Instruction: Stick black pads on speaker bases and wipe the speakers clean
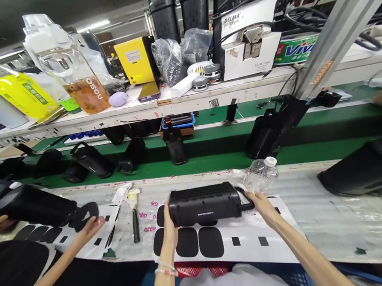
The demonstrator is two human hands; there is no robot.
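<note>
A black cylindrical portable speaker [204, 203] marked MERKURY lies on its side between my two hands, over the work surface. My left hand [168, 222] is wrapped round its left end. On the other end, my right hand [259, 203] grips the speaker's black handle [246, 205]. Under and in front of the speaker lies a white sheet [249, 253] bearing black rounded-square pads [210, 242] and small black squares. A clear plastic bottle [261, 174] with a white cap is just behind my right hand.
A black-handled tool [135, 224] lies to the left. Further left, a co-worker's hand [91, 227] is beside another black speaker [36, 205]. A large black speaker [361, 168] lies at right. Behind, more speakers stand along a green belt [208, 140], below a loaded shelf [130, 116].
</note>
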